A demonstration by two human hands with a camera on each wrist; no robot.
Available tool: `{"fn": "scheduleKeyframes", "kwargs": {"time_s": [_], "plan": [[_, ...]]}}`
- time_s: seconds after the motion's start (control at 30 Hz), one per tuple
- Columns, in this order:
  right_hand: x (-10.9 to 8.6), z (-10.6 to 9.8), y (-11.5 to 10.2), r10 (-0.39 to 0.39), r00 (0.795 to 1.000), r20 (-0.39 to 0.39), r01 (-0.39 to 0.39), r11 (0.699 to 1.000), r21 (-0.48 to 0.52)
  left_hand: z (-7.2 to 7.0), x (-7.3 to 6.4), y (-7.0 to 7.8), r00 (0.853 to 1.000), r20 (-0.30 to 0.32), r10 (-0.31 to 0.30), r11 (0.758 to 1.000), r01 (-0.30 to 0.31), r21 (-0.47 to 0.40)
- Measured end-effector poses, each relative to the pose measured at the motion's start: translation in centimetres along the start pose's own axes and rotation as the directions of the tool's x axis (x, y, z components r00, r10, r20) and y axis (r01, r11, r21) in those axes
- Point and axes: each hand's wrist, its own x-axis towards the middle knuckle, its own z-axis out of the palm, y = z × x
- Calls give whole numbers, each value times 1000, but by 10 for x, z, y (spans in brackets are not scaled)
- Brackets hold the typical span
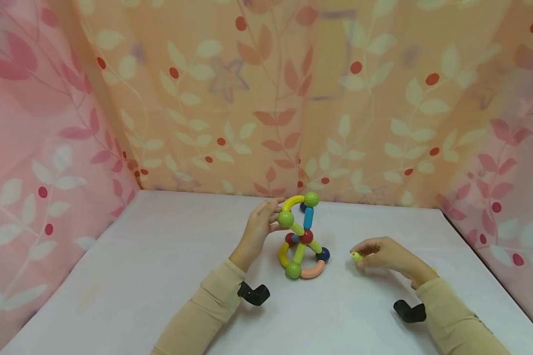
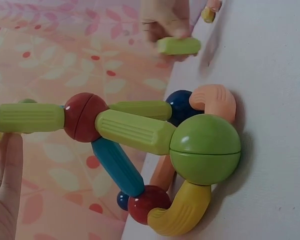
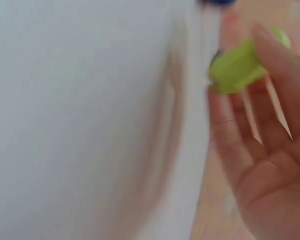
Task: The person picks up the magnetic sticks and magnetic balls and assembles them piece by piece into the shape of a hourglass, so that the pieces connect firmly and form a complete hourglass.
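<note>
A toy structure of magnetic sticks and balls stands on the table, with a red ball (image 1: pixel 307 237) at its middle. Its base has a green ball (image 1: pixel 293 270), a dark blue ball (image 1: pixel 323 254) and curved yellow and pink sticks. Higher up, a curved yellow stick (image 1: pixel 293 201) links two green balls. My left hand (image 1: pixel 261 224) is at the upper left of the structure, its straight fingers (image 2: pixel 9 170) against the upper part. To the right, just above the table, my right hand (image 1: pixel 384 254) pinches a short yellow-green magnetic stick (image 3: pixel 237 67) between thumb and fingers.
A small yellow piece (image 1: pixel 434 270) shows behind the right wrist, partly hidden. Black wrist-camera mounts (image 1: pixel 254 294) hang by both forearms. The white table (image 1: pixel 160 266) is enclosed by floral curtains (image 1: pixel 195 123) at the back and sides.
</note>
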Motion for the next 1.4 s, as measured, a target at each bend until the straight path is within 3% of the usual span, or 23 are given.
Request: {"fn": "scheduleKeyframes", "kwargs": {"time_s": [0.13,0.3,0.5,0.63,0.9,1.1,1.27,1.4], "plan": [[3,24,-32,-43,988,-148,66,986,151,1,0,1,1000,4,-2,1000,2,-11],[6,44,-66,-107,947,-301,196,940,281,1,0,1,1000,10,3,999,-3,-35],[13,57,-83,-159,928,-338,294,869,398,-1,-3,-1,1000,16,25,999,-24,-31],[17,63,-85,-167,928,-333,306,851,426,-2,-5,-3,999,16,32,999,-32,-29],[22,65,-90,-159,929,-335,286,883,372,-1,-4,0,999,24,44,998,-43,-37],[27,40,-81,-188,948,-259,267,909,319,0,-5,0,998,37,44,999,-43,-34],[67,19,-71,-120,954,-273,201,935,292,-2,-4,-2,999,32,40,999,-39,-34],[101,13,-68,-73,973,-217,118,972,201,-1,-4,-2,998,27,49,998,-48,-34]]}}
